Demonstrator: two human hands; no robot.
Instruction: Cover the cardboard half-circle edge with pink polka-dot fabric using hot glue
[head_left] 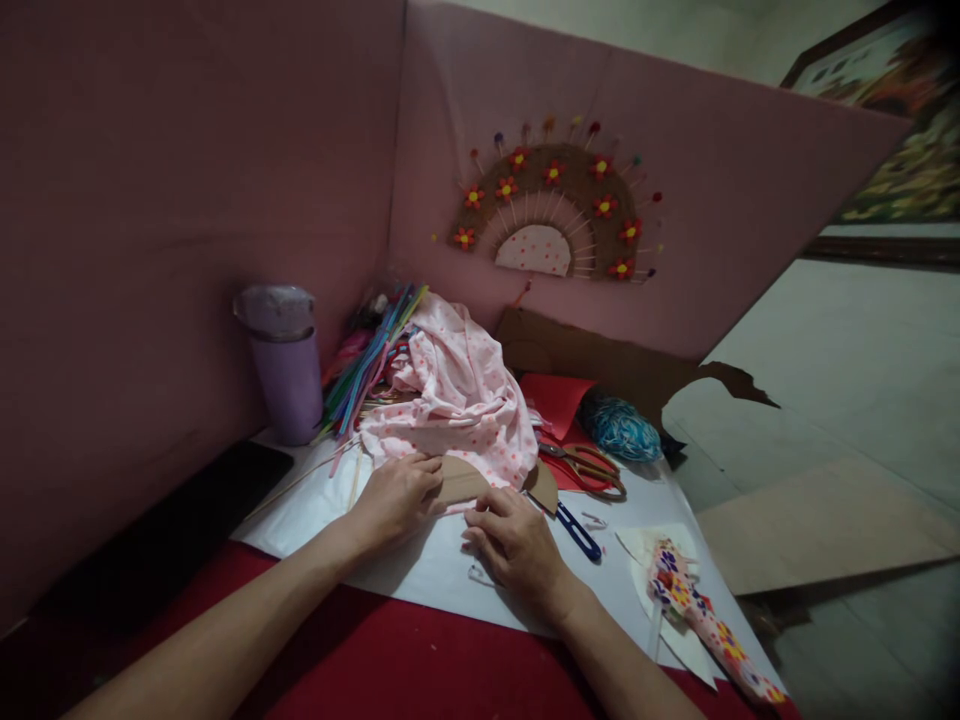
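A half-round piece of brown cardboard [459, 480] lies on the white sheet [420, 575], at the front edge of a pink dotted cloth [480, 400]. My left hand [399, 495] rests on the cardboard's left end, fingers bent together over it. At its right end is my right hand [517, 545], its fingers curled and a little apart, with the fingertips near the cardboard's lower edge. Whether the right hand pinches anything is hidden. Another curved cardboard piece [543, 487] and a blue-handled cutter [577, 532] lie just right of it.
Red-handled scissors [592, 470], blue yarn [621, 428] and red paper [555, 402] lie at the back right. A purple tumbler [287, 375] stands left beside colored pipe cleaners [382, 350]. A flowered wrapped item [705, 625] lies front right. A decorated cardboard arch [555, 175] hangs on the pink panel.
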